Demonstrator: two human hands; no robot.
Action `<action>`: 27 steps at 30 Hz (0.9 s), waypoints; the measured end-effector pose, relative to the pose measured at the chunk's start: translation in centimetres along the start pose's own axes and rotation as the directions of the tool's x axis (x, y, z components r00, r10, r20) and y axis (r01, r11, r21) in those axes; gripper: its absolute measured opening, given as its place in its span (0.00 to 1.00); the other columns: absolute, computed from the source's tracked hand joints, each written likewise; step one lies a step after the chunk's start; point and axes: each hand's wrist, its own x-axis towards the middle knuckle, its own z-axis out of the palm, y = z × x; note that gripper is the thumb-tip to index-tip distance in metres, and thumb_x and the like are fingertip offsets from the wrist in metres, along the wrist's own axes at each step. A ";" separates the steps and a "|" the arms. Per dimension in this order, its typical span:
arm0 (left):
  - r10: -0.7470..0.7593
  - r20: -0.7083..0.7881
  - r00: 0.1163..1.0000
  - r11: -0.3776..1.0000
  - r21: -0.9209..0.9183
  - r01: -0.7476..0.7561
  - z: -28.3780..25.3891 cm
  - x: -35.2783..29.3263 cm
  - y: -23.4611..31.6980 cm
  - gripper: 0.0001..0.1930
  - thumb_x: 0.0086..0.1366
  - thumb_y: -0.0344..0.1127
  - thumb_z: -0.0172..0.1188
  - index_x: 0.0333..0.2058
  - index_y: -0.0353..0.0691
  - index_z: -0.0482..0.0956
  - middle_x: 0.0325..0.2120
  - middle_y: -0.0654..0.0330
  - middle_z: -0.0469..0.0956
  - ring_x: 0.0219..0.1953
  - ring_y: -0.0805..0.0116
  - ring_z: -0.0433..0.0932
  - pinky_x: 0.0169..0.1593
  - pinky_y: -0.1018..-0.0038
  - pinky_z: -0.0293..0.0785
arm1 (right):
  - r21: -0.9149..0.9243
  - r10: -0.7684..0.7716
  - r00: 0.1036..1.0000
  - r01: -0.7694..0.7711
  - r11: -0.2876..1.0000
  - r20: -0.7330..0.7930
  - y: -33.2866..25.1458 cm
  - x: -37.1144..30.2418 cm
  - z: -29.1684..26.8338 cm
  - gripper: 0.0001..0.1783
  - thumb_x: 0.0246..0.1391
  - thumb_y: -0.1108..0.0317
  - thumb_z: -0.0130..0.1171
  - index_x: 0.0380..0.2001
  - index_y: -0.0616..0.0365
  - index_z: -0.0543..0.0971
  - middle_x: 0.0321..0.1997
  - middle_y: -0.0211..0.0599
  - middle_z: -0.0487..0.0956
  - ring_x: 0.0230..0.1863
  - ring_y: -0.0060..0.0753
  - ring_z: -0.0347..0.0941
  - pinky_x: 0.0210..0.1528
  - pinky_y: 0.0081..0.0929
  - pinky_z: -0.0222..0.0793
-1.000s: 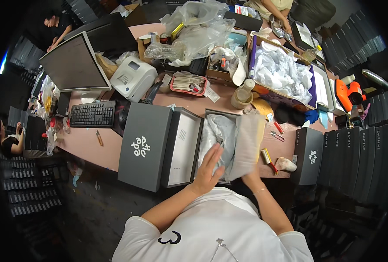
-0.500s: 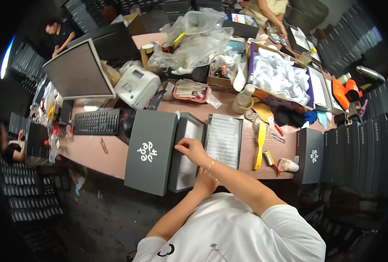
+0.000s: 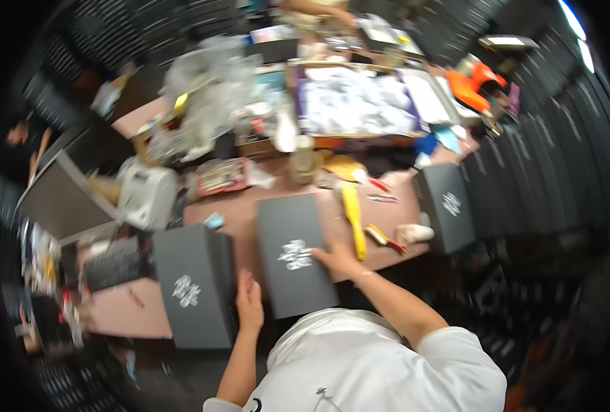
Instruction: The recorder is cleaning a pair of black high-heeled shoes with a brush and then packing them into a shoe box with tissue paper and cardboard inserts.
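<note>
A closed dark grey shoebox (image 3: 290, 230) with white lettering on its lid lies in front of me. My right hand (image 3: 343, 261) rests at its right edge, thumb over the lid and fingers apart. To the left of this box, my left hand (image 3: 249, 302) is held upright with fingers stretched out and nothing in it. It is in the gap beside a second grey shoebox (image 3: 188, 288), nearer that box's right side. Motion blur hides whether the left hand touches either box.
Right of the box lie a yellow-handled brush (image 3: 353, 220) and a smaller brush (image 3: 385, 239). Another grey shoebox (image 3: 446, 206) stands at the table's right end, near tall box stacks (image 3: 525, 185). Behind are a carton of crumpled white paper (image 3: 356, 99), a printer (image 3: 147, 194) and a monitor (image 3: 68, 196).
The view has swung right. The open box interior and the white padded contents no longer show; a lettered lid lies before me. My hands, close together before, are now apart.
</note>
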 end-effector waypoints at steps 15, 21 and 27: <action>0.033 0.401 0.916 0.997 -0.073 -0.004 11.6 3.1 8.9 0.23 0.66 0.43 0.55 0.51 0.28 0.71 0.37 0.58 0.77 0.40 0.71 0.74 0.43 0.74 0.72 | 0.418 0.193 0.981 -0.174 0.892 -0.003 2.1 -6.7 -12.5 0.43 0.49 0.57 0.63 0.65 0.60 0.59 0.67 0.50 0.59 0.64 0.41 0.59 0.63 0.35 0.58; 0.541 0.629 0.558 0.813 -0.221 -0.538 13.5 -0.7 19.8 0.31 0.60 0.37 0.62 0.60 0.36 0.64 0.56 0.48 0.68 0.56 0.56 0.70 0.60 0.64 0.65 | -0.148 0.079 0.743 -0.234 0.961 -0.664 14.5 -16.1 -35.8 0.18 0.57 0.66 0.55 0.48 0.66 0.75 0.42 0.34 0.78 0.44 0.22 0.71 0.49 0.24 0.66; 0.335 -0.243 0.910 0.682 0.729 -0.056 -8.7 3.9 12.0 0.39 0.57 0.43 0.63 0.60 0.26 0.58 0.62 0.38 0.55 0.66 0.46 0.53 0.66 0.61 0.51 | -0.127 -0.083 0.856 0.020 0.992 -0.511 4.2 -8.4 -23.2 0.20 0.55 0.69 0.54 0.51 0.64 0.73 0.48 0.42 0.78 0.48 0.34 0.73 0.51 0.30 0.67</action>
